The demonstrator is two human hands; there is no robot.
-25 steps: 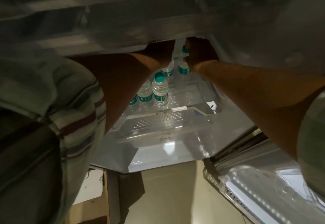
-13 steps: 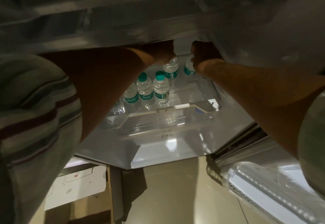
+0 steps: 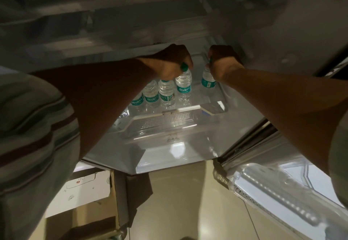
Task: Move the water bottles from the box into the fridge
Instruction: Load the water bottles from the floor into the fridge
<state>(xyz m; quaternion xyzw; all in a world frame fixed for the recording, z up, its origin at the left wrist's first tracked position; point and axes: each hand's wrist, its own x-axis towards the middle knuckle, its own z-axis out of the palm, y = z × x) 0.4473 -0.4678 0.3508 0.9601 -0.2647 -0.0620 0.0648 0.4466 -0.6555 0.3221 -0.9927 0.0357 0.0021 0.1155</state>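
Green-labelled row (image 3: 152,98): three bottles side by side on the fridge shelf (image 3: 197,101), centre frame; two caps we saw before are now hidden.
Left hand (image 3: 169,62): fingers curled round the cap of a fourth bottle (image 3: 183,84), nearer that row than half a second ago.
Right hand (image 3: 222,62): curled round the neck of a fifth bottle (image 3: 208,81), just right of the fourth, not touching it.
Box (image 3: 84,192): lower left of the frame, beside our striped sleeve (image 3: 28,136).
Fridge door (image 3: 282,192): lower right, open.

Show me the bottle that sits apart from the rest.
The rightmost bottle, held at its top by the right hand; a clear gap separates it from the other bottles, clustered to its left.
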